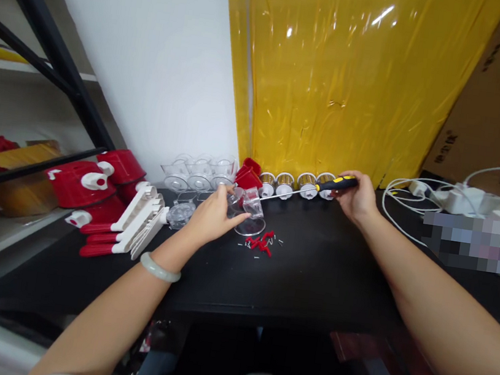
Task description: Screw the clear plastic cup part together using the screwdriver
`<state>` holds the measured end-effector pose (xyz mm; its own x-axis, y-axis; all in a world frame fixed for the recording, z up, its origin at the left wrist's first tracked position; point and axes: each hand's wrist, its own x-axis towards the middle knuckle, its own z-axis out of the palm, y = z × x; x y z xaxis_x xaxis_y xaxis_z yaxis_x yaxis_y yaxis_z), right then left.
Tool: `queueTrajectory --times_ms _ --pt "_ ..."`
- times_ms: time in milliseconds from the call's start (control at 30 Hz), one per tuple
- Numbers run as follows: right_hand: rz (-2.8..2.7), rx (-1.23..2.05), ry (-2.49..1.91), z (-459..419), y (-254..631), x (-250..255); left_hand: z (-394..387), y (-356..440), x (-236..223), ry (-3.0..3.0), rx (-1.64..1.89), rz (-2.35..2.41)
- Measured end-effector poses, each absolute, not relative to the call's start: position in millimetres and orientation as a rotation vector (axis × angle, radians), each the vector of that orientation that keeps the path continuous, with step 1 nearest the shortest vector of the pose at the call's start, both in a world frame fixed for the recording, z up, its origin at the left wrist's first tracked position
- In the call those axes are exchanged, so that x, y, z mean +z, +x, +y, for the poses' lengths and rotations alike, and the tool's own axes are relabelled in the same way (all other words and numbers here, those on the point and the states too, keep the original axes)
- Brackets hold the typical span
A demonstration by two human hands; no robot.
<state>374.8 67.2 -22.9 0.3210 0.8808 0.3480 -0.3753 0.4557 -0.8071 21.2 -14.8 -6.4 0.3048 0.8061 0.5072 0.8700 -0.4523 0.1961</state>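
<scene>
Several red clips [264, 248], screws [256, 257]: loose on the bench [302, 282], seemingly unused
Left hand [212, 216]: gripping a clear part [253, 204] towards the far edge, apparently unfinished
Right hand [357, 196]: gripping the screwdriver [342, 183], shaft towards that part
Drums [307, 186]: along far edge, unattached

The black table [322, 272] carries small red pieces [264, 248], with what are probably screws [280, 242] around them, metal drums [284, 187] behind them, clear plastic parts [177, 182] behind-left, white-and-red handles [137, 215] and red housings [75, 180] farther left, and white cables [406, 180] to their right.
</scene>
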Motion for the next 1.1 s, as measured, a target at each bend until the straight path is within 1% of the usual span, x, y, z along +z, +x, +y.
queueTrajectory --times_ms 133,200,433,500,700,767,967,1100 --pt "-0.967 0.751 -0.851 72.3 376.8 -23.4 -14.7 20.3 -6.8 -2.448 -0.842 -1.556" --pt "-0.975 0.726 -0.878 71.7 377.0 -22.7 -14.7 20.0 -6.9 -2.451 -0.842 -1.547" --pt "-0.915 1.009 -0.653 60.0 377.4 -16.5 -15.0 19.5 -6.7 -2.453 -0.845 -1.56" --pt "-0.921 0.993 -0.664 61.3 377.7 -17.4 -14.9 19.5 -6.8 -2.462 -0.86 -1.552" --pt "-0.995 0.79 -0.898 70.0 378.1 -22.5 -15.3 19.9 -5.5 -2.469 -0.872 -1.556" --pt "-0.974 0.811 -0.866 68.2 377.4 -21.4 -15.7 20.1 -4.8 -2.472 -0.866 -1.56" --pt "-0.889 1.038 -0.658 59.2 376.3 -16.9 -16.0 19.7 -4.7 -2.483 -0.854 -1.561" --pt "-0.928 0.923 -0.747 66.2 378.0 -20.6 -16.0 19.6 -4.7 -2.49 -0.86 -1.566"
